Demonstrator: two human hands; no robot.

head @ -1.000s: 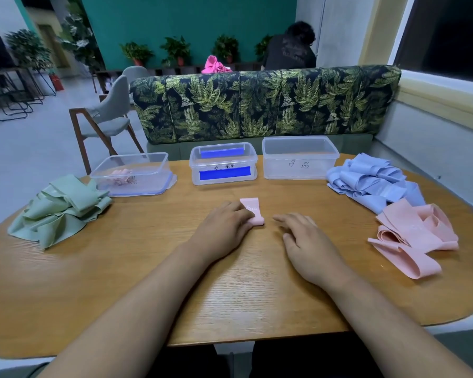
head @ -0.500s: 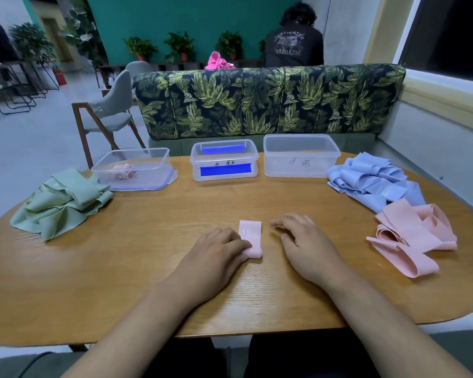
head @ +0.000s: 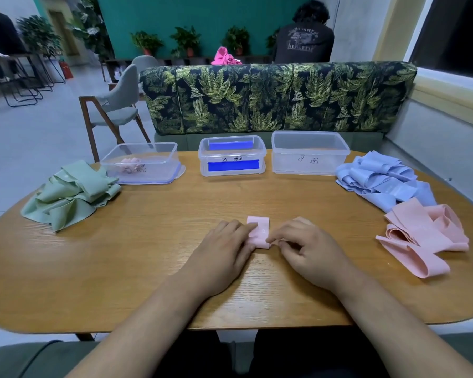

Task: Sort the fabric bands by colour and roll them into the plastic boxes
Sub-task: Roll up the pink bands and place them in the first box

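Head view: the pink fabric band (head: 258, 231) lies mid-table on the wooden table (head: 148, 255). The left hand (head: 224, 249) has near-straight fingers pressing the band's 9 o'clock edge. The right hand (head: 309, 249) has curled fingertips pinching its 4 o'clock corner.

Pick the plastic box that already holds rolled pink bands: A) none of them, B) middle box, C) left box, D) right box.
C: the pink rolls lie inside the left box; the middle box shows only blue, and no pink shows in the right box.
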